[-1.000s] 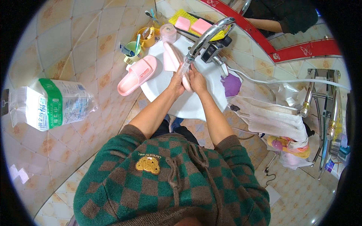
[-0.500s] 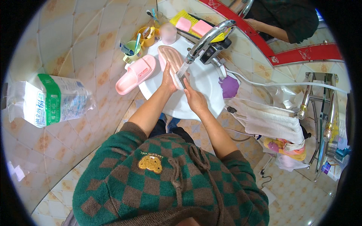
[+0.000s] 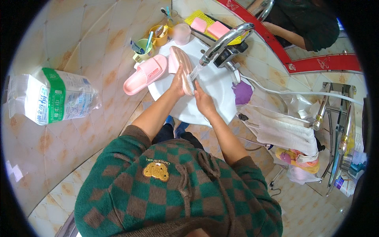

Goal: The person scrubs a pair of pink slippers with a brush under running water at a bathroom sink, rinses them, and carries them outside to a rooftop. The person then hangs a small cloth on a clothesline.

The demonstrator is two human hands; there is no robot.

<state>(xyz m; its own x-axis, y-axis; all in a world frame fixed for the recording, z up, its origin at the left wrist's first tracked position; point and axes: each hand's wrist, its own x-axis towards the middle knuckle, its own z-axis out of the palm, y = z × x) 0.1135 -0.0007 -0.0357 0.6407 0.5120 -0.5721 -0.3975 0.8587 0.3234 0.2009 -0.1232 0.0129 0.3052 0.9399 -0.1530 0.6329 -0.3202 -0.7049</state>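
The grip of the left hand (image 3: 177, 83) is closed around a pink plastic slipper (image 3: 184, 65), tilted over the white ceramic sink (image 3: 215, 96); the right hand (image 3: 204, 102) holds a small pale-bristled brush (image 3: 191, 82) against it. A curved chrome faucet (image 3: 226, 37) pours water there. Another pink slipper (image 3: 147, 75) lies beside a light-green cup (image 3: 143, 49). The held one shows its ridged, beige-pink sole.

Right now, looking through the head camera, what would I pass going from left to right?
Plastic-wrapped pack → loose pink slipper → left hand gripping another pink slipper → right hand → crumpled purple item → metal rack.
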